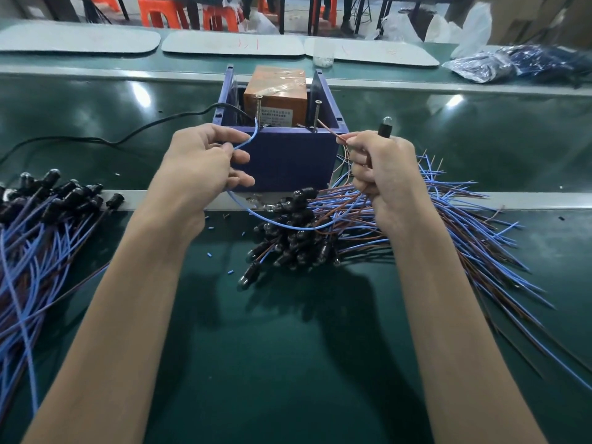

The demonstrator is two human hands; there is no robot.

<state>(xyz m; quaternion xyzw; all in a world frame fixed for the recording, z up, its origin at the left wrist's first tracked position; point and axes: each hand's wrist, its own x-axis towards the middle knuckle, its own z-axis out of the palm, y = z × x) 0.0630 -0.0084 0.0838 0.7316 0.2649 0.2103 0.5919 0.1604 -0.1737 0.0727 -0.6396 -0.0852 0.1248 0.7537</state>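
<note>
From my remote seat I read the work as a small black lamp (385, 127) with two leads; it stands up out of the top of the right hand (381, 168), whose fingers are curled tight round its base; the same hand pinches the lamp's brown wire (331, 132), whose bare tip points up and left toward the right screw (317, 113). The left hand (205, 158) pinches the blue wire (250, 137) between thumb and forefinger; its end rises toward the left screw (258, 107), though I cannot tell whether it touches, as the view is too fine there; the rest of that wire loops down and across to the right hand. Both screws stand upright on the blue box (288, 155), just beyond the hands, with an orange block (275, 97) inside it; a black cable (128, 136) leaves its left side. Below the hands lies a heap of lamps (288, 238) on the green surface (288, 347), wires fanning right; a second heap (48, 200) lies at far left; white mats (232, 43) lie well beyond.
</note>
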